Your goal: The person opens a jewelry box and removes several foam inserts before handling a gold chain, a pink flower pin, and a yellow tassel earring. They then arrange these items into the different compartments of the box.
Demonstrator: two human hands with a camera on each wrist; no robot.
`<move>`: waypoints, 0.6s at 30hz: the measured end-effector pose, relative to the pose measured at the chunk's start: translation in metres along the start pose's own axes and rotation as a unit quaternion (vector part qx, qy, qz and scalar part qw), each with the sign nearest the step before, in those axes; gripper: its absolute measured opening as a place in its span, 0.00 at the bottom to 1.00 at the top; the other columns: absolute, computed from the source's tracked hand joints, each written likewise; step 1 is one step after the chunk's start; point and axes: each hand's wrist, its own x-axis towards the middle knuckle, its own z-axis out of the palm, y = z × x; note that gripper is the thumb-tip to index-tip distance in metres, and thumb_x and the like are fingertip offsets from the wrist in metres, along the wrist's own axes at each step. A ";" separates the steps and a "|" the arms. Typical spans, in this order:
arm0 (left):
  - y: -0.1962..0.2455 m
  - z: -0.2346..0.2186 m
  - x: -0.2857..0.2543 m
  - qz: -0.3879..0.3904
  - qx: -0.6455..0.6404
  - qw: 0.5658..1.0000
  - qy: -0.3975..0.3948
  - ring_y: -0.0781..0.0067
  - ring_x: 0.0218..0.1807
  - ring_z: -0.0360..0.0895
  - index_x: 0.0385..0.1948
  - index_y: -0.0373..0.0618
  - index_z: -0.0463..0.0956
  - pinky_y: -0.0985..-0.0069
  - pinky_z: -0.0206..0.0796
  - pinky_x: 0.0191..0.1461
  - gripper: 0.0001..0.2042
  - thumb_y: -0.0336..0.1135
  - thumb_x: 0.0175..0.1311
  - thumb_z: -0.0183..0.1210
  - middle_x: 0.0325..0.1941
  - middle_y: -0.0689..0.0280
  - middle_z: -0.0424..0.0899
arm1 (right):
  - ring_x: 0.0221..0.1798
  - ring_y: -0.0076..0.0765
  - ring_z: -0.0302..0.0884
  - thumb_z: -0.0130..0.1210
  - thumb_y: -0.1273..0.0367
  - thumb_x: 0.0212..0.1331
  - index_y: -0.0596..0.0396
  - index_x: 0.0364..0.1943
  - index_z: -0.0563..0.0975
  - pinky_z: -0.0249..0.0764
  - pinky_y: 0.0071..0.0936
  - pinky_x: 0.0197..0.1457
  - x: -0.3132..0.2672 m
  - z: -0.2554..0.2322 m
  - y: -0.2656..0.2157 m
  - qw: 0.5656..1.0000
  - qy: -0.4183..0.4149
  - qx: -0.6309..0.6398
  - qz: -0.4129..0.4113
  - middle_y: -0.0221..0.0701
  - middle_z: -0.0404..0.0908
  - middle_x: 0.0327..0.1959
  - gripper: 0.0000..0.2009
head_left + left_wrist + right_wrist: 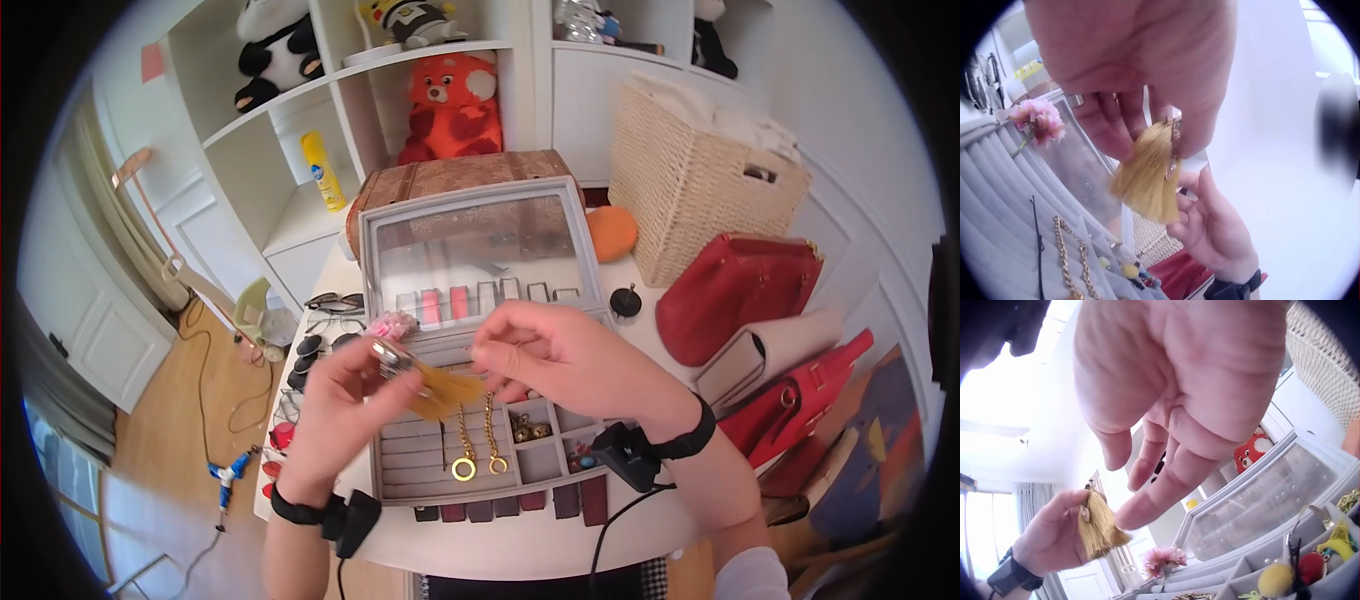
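Observation:
My left hand [340, 410] pinches a golden tassel earring [445, 392] by its metal top, above an open grey jewelry box [367, 240]. In the left wrist view the tassel's yellow threads [1147, 175] fan out below the thumb and fingers. My right hand [560, 355] is beside the tassel's loose end, its fingers apart and loosely bent, with nothing in them. From the right wrist view, one right fingertip overlaps the threads [1100, 528]. Below the hands, a gold chain [463, 445] lies across the padded rows. A pink flower [392, 326] sits at the box's left side.
Small compartments hold gold trinkets [530, 428] and colourful pieces [582, 457]. Sunglasses [335, 302] line the table's left edge. Red handbags [735, 295] and a wicker basket [690, 180] stand at the right. Behind the glass lid is a brown patterned case [450, 175].

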 end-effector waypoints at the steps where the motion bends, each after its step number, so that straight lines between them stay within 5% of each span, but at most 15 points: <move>1: 0.009 -0.002 0.003 -0.009 -0.025 0.999 0.024 0.83 0.48 0.82 0.58 0.34 0.82 0.80 0.75 0.48 0.15 0.27 0.73 0.67 0.45 0.70 0.88 | 0.36 0.18 0.82 0.62 0.65 0.76 0.59 0.47 0.79 0.78 0.22 0.41 -0.001 -0.002 -0.001 0.999 0.023 -0.021 0.014 0.26 0.84 0.34 0.11; 8: 0.002 -0.021 0.038 0.111 0.097 0.981 0.128 0.84 0.40 0.79 0.49 0.36 0.80 0.80 0.72 0.41 0.12 0.37 0.77 0.62 0.39 0.68 0.87 | 0.33 0.14 0.79 0.70 0.64 0.68 0.54 0.43 0.85 0.75 0.18 0.37 0.016 0.019 0.012 0.935 -0.009 -0.352 0.046 0.22 0.87 0.33 0.10; 10: -0.013 -0.022 0.042 0.131 0.094 0.979 0.127 0.85 0.34 0.74 0.47 0.37 0.81 0.80 0.67 0.37 0.12 0.38 0.76 0.63 0.35 0.70 0.85 | 0.32 0.22 0.83 0.70 0.58 0.66 0.53 0.42 0.86 0.78 0.26 0.36 0.023 0.026 0.021 0.925 -0.024 -0.378 0.021 0.27 0.88 0.34 0.13; 13: -0.021 -0.015 0.032 0.094 0.163 0.973 0.138 0.87 0.25 0.65 0.45 0.39 0.83 0.79 0.58 0.29 0.11 0.38 0.73 0.66 0.27 0.72 0.80 | 0.37 0.45 0.88 0.66 0.50 0.65 0.52 0.36 0.85 0.81 0.43 0.37 0.032 0.047 0.020 0.845 -0.084 -0.527 -0.022 0.35 0.89 0.36 0.19; 18: -0.035 -0.017 0.022 0.101 0.126 0.971 0.174 0.88 0.23 0.63 0.46 0.39 0.84 0.80 0.56 0.27 0.11 0.37 0.72 0.68 0.25 0.71 0.78 | 0.35 0.45 0.88 0.68 0.52 0.62 0.50 0.31 0.84 0.81 0.45 0.36 0.035 0.069 0.036 0.764 -0.067 -0.639 -0.052 0.31 0.87 0.32 0.17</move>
